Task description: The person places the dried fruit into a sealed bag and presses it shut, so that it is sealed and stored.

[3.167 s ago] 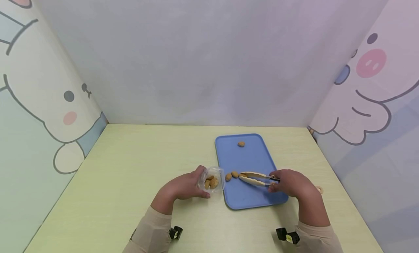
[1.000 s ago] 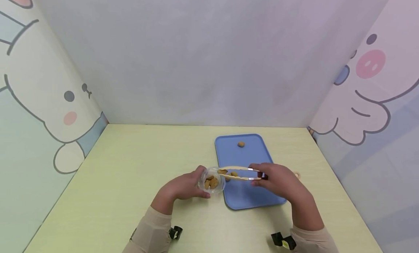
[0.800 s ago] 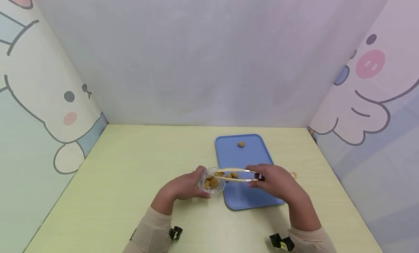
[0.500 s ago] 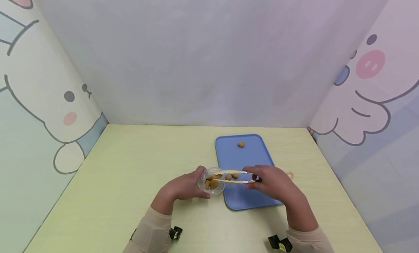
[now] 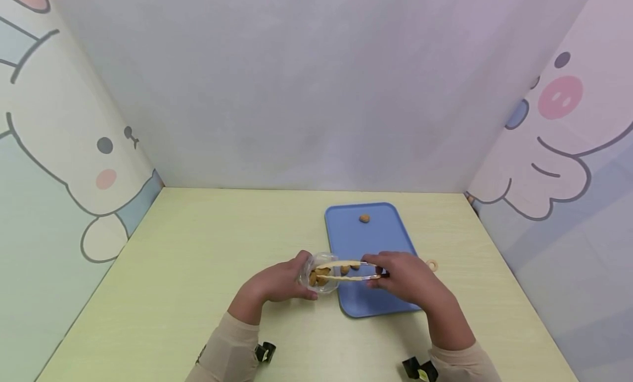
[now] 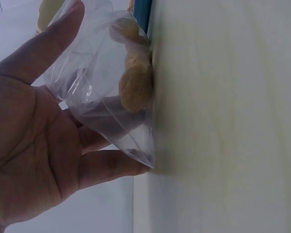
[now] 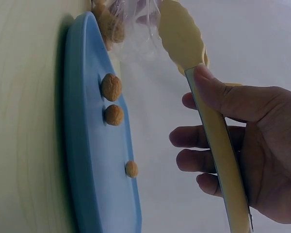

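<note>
My left hand (image 5: 283,277) holds a clear plastic bag (image 6: 99,63), thumb on one side and fingers on the other, with its mouth wide. Several brown walnuts (image 6: 136,87) lie in the bag, which rests on the table. My right hand (image 5: 403,275) grips cream-coloured tongs (image 7: 216,131) by their arms. The tongs' tips are inside the bag's mouth, a little apart; whether a nut is between them is hidden. On the blue tray (image 5: 371,239), two walnuts (image 7: 111,87) sit near the bag, partly behind the tongs in the head view, and one walnut (image 5: 364,218) lies near the far edge.
The tray lies on a pale wooden table (image 5: 237,222), its left edge beside the bag. A grey back wall (image 5: 316,85) and side walls with cartoon animals enclose the table. The tongs' ring end (image 5: 432,265) sticks out behind my right hand.
My right hand has brought the tongs left, from the tray over to the bag, with a walnut between the tips, then lowered them into its mouth. My left hand and the bag have stayed put.
</note>
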The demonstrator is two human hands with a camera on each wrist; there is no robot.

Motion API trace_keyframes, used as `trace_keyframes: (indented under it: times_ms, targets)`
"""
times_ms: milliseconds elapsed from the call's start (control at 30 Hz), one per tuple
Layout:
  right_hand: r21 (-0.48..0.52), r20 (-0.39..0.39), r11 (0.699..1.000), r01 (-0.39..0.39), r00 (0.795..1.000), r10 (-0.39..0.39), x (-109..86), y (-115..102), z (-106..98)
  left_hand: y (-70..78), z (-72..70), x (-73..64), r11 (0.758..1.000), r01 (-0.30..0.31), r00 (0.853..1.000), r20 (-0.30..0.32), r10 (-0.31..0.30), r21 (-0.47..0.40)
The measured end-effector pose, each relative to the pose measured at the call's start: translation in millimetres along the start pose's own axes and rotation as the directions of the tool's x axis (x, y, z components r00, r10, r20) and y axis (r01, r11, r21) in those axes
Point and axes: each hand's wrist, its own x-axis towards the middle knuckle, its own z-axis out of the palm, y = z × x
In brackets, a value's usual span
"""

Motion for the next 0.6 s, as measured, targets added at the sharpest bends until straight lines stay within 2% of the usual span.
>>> trace_keyframes:
  times_ms: [167,333,600]
  targets:
    - [-0.014,0.005,1.000,-0.006,1.000,0.006,1.0,-1,0,0.0,-0.2,-0.4,1.000,0.003,1.000,-0.001,-0.003,0.002]
    - [0.016,0.020,1.000,-0.021,1.000,0.021,-0.3,0,-5,0.3,-0.6,0.5,1.000,0.008,1.000,-0.001,-0.008,-0.001]
    - [0.091,0.048,0.987,-0.132,0.991,0.128,-7.2,10,-15,-0.3,0.5,0.8,1.000,0.013,1.000,0.003,-0.013,0.005]
